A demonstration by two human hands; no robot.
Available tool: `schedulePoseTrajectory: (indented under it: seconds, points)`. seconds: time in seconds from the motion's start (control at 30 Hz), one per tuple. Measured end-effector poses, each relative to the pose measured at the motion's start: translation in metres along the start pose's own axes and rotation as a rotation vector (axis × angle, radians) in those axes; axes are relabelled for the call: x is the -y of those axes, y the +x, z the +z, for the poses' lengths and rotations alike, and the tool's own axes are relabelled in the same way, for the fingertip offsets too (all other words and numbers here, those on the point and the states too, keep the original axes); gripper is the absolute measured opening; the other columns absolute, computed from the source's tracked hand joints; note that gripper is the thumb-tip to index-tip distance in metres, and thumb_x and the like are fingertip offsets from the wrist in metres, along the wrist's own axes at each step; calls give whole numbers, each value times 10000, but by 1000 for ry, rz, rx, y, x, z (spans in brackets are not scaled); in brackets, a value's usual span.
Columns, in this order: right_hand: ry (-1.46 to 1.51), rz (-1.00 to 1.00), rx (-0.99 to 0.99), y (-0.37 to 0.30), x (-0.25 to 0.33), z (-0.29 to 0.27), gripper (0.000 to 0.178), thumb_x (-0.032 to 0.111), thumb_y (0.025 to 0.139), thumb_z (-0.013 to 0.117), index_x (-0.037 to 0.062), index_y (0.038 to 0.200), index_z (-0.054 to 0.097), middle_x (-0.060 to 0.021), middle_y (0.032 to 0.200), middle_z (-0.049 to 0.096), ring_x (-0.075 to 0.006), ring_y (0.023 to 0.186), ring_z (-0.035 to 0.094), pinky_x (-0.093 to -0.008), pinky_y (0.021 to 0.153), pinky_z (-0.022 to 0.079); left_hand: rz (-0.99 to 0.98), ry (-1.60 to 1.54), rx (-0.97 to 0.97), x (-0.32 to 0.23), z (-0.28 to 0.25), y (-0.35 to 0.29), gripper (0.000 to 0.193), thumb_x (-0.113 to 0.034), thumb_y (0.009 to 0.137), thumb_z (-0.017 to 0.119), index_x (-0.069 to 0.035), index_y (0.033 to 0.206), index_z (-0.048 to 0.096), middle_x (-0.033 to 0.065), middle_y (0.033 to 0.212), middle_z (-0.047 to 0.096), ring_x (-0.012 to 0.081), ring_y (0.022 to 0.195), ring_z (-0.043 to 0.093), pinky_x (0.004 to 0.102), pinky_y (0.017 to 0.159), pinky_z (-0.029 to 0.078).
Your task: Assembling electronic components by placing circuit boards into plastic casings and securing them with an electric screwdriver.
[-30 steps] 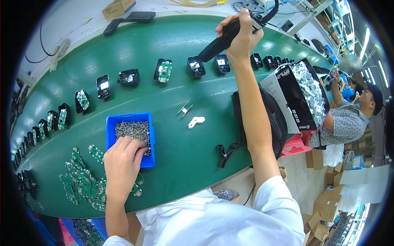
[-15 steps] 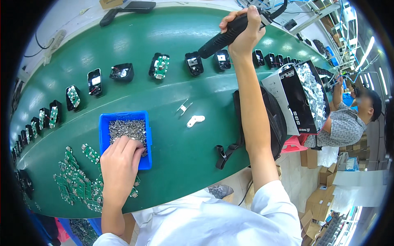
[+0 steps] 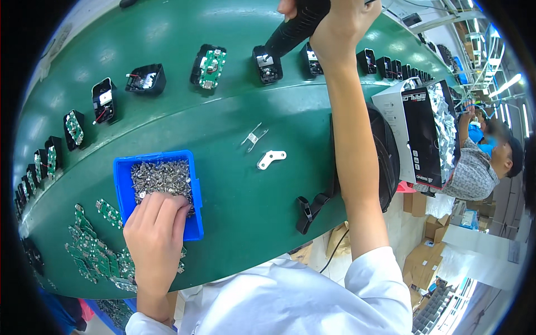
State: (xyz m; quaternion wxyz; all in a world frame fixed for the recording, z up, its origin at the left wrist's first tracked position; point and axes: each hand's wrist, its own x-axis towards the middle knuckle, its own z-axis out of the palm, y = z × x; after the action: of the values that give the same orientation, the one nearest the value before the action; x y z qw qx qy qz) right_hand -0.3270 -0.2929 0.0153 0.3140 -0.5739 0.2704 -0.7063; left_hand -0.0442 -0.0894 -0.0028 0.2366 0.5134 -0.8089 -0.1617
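My left hand (image 3: 156,237) reaches into a blue plastic bin (image 3: 195,215) of small metal screws (image 3: 162,180). Its fingers are pressed together among the screws, and whatever they pinch is hidden. Up at the top edge, my right hand (image 3: 343,33) is wrapped round a black electric screwdriver (image 3: 296,28), partly cut off by the frame. The screwdriver's lower end hangs over an open black housing (image 3: 268,66), overlapping its upper edge; whether they touch I cannot tell. A housing with a green circuit board (image 3: 212,68) stands to its left.
Loose green circuit boards (image 3: 92,251) lie left of the bin. A metal bracket (image 3: 254,137) and a white angled plate (image 3: 272,159) lie mid-table. Rightward are a black bag (image 3: 385,162) and a carton of small parts (image 3: 421,131). Housings line the table; another person (image 3: 474,170) sits at right.
My view has shifted a little. My right hand and the screwdriver sit higher in the picture, still at the same housing. My left hand stays among the screws.
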Motion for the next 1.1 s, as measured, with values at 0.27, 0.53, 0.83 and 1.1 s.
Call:
schedulePoseTrajectory:
  seconds: [0.27,0.53,0.83,1.1]
  points:
    - [46,-62,132,3,-5,1,337,271,1021,587,15,805,626,-90,629,625,-178,445,577,-262,411,436,-34,20,21,-2,-2,1,192,-1,774,741,-62,943,674,38,886,640,226,742,588,330,701,477]
    - [54,148,-282,47,21,-35,422,532,970,573,130,842,594,-58,677,623,-184,486,580,-272,435,415,21,20,37,-7,-9,7,202,-12,802,724,-58,984,650,65,907,659,273,748,605,372,708,487]
    - [613,-28,-14,31,133,-17,508,606,1001,499,129,868,610,-56,636,619,-184,393,540,-277,329,351,67,80,57,-9,-9,-4,131,-5,850,692,-21,939,597,107,903,606,297,783,576,389,739,483]
    - [655,-31,290,-29,207,33,418,434,1049,495,41,914,532,-192,596,614,-241,325,484,-331,301,406,33,-84,-144,-10,1,-11,107,36,874,678,-16,944,616,103,1020,654,266,902,622,362,792,504]
